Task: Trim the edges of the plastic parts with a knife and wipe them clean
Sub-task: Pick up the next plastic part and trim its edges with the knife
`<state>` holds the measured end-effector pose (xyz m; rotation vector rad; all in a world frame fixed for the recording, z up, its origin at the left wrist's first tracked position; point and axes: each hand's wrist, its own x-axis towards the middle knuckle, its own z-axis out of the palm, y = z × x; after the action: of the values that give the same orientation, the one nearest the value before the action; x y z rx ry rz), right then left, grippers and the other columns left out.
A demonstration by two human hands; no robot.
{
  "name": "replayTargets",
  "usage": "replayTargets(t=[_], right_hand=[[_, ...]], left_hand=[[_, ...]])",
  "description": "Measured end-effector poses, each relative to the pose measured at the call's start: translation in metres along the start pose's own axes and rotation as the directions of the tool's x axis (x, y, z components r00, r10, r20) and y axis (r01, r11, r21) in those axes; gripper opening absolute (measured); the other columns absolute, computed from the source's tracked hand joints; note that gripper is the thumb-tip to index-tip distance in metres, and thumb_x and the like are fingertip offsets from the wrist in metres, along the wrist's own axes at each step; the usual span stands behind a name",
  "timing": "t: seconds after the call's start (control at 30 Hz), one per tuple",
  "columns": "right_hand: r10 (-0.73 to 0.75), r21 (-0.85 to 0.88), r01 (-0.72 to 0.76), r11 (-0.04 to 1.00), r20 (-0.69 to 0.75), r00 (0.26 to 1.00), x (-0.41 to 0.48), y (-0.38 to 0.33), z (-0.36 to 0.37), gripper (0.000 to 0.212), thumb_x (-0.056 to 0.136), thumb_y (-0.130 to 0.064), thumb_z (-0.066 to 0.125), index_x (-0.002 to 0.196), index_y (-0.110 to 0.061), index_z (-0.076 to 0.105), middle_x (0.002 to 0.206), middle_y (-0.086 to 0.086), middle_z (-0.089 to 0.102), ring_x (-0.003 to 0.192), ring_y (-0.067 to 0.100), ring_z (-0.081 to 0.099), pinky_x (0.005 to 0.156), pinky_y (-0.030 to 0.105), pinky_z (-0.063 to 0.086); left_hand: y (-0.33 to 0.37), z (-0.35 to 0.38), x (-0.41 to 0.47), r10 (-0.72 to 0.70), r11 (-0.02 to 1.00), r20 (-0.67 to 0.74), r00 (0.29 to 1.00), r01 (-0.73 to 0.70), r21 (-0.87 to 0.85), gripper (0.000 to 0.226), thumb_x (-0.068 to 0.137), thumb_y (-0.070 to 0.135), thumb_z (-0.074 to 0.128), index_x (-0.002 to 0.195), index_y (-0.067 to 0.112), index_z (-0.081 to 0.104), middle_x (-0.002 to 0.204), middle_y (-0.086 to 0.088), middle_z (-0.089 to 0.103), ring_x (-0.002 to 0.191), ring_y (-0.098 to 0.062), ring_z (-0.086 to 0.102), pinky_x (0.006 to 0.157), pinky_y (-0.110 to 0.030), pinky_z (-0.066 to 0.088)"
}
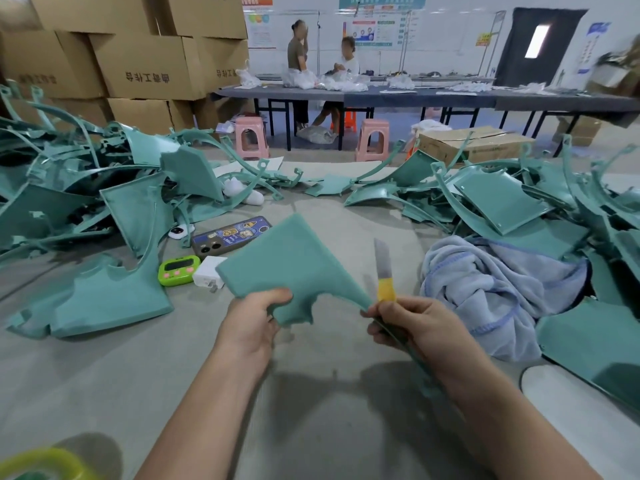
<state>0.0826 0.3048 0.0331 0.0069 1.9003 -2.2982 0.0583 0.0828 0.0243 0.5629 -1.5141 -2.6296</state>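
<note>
**A:** Where's the plastic part just now?

**B:** Held up over the table, in front of the chest, between both hands. The left hand grips its near edge, thumb pressed on top and the other fingers curled underneath.

**A:** And the right hand?

**B:** Its fingers are curled round the yellow handle of the knife. They seem to pinch the part's thin tail as well, because the strip passes through that fist and comes out below the wrist.

**A:** So which way does the part run?

**B:** The broad panel is up and to the left. It narrows along a curved edge down to the right and into the right hand. The blade stands upright, pointing away from the person, just beside that curved edge and apart from it.

**A:** What does the next move depend on?

**B:** As I see it, the edge to be trimmed lies to the left of the blade. The knife would have to tip leftward onto it while the left hand steadies the panel. The towel for wiping lies bunched on the table to the right, nearer the knife hand.
</note>
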Motion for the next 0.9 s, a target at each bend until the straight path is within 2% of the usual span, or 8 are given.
replayTargets(t=[0.07, 0.13, 0.23, 0.37, 0.53, 0.7, 0.8, 0.9], right_hand=[[-0.088, -0.158, 0.092, 0.983, 0.033, 0.996, 0.002, -0.008, -0.013, 0.027, 0.096, 0.0, 0.061, 0.077, -0.004, 0.081, 0.088, 0.031, 0.072, 0.065, 0.02, 0.068, 0.06, 0.024, 0.056], [-0.162, -0.304, 0.174, 0.937, 0.063, 0.985, 0.004, -0.015, -0.025, 0.027, 0.095, 0.003, 0.063, 0.079, -0.009, 0.081, 0.075, 0.024, 0.073, 0.059, 0.017, 0.065, 0.057, 0.021, 0.053], [-0.233, -0.431, 0.237, 0.871, 0.063, 0.97, 0.005, -0.021, -0.035, 0.028, 0.093, 0.002, 0.066, 0.08, -0.017, 0.083, 0.067, 0.015, 0.073, 0.053, 0.013, 0.063, 0.056, 0.016, 0.05], [-0.25, -0.425, 0.262, 0.867, 0.083, 0.965, 0.005, -0.022, -0.033, 0.032, 0.093, 0.004, 0.067, 0.078, -0.021, 0.083, 0.071, 0.01, 0.076, 0.061, 0.012, 0.07, 0.061, 0.017, 0.054], [-0.282, -0.623, 0.275, 0.732, 0.09, 0.955, 0.004, -0.021, -0.041, 0.028, 0.091, -0.01, 0.072, 0.085, -0.036, 0.081, 0.066, -0.006, 0.072, 0.062, -0.002, 0.057, 0.061, 0.012, 0.044], [-0.583, -0.677, 0.299, 0.672, -0.235, 0.778, 0.006, -0.014, -0.035, 0.017, 0.093, -0.03, 0.067, 0.078, -0.023, 0.071, 0.06, -0.002, 0.064, 0.053, 0.01, 0.052, 0.054, 0.026, 0.041], [-0.535, -0.571, 0.355, 0.74, -0.18, 0.825, 0.003, -0.005, -0.016, 0.02, 0.091, -0.034, 0.058, 0.078, -0.025, 0.07, 0.062, 0.001, 0.067, 0.053, 0.019, 0.057, 0.055, 0.034, 0.045], [-0.487, -0.482, 0.361, 0.798, -0.163, 0.858, 0.006, 0.006, -0.007, 0.018, 0.093, -0.023, 0.057, 0.081, -0.025, 0.069, 0.065, 0.005, 0.07, 0.05, 0.019, 0.058, 0.054, 0.037, 0.045]], left_hand=[[0.007, -0.004, 0.0, 0.03, 0.994, 0.043, 0.999, -0.026, -0.105, 0.045, 0.078, -0.013, 0.059, 0.116, 0.009, 0.07, 0.11, -0.009, 0.076, 0.096, -0.026, 0.071, 0.087, -0.041, 0.058], [0.014, -0.012, 0.003, 0.091, 0.986, 0.083, 0.992, -0.079, -0.146, 0.047, 0.075, -0.012, 0.061, 0.113, 0.015, 0.07, 0.104, -0.003, 0.077, 0.089, -0.018, 0.074, 0.075, -0.032, 0.06], [0.021, -0.023, 0.006, 0.273, 0.96, -0.007, 0.962, -0.271, 0.071, 0.046, 0.078, -0.016, 0.062, 0.102, 0.022, 0.073, 0.08, 0.009, 0.074, 0.071, -0.006, 0.068, 0.065, -0.018, 0.053], [0.02, -0.023, 0.0, 0.61, 0.61, 0.122, 0.783, -0.562, 0.559, 0.036, 0.069, 0.008, 0.078, 0.092, 0.035, 0.076, 0.069, 0.018, 0.06, 0.06, -0.005, 0.051, 0.058, -0.011, 0.043], [0.021, -0.018, -0.015, 0.444, 0.344, 0.348, 0.826, -0.515, 0.785, 0.03, 0.057, 0.052, 0.072, 0.081, 0.033, 0.074, 0.072, 0.01, 0.069, 0.065, -0.011, 0.065, 0.059, -0.035, 0.055], [0.013, -0.014, -0.017, 0.677, 0.429, 0.235, 0.697, -0.634, 0.644, 0.019, 0.076, 0.015, 0.08, 0.073, 0.029, 0.068, 0.078, 0.012, 0.061, 0.067, -0.007, 0.057, 0.059, -0.015, 0.041], [0.005, -0.004, -0.021, 0.696, 0.562, 0.147, 0.703, -0.661, 0.498, 0.012, 0.075, 0.019, 0.077, 0.079, 0.029, 0.074, 0.083, 0.01, 0.069, 0.073, -0.006, 0.063, 0.066, -0.018, 0.049], [0.009, 0.001, -0.016, 0.611, 0.785, -0.068, 0.789, -0.593, 0.181, 0.027, 0.076, 0.006, 0.078, 0.083, 0.033, 0.081, 0.083, 0.01, 0.078, 0.074, -0.005, 0.07, 0.065, -0.021, 0.056]])
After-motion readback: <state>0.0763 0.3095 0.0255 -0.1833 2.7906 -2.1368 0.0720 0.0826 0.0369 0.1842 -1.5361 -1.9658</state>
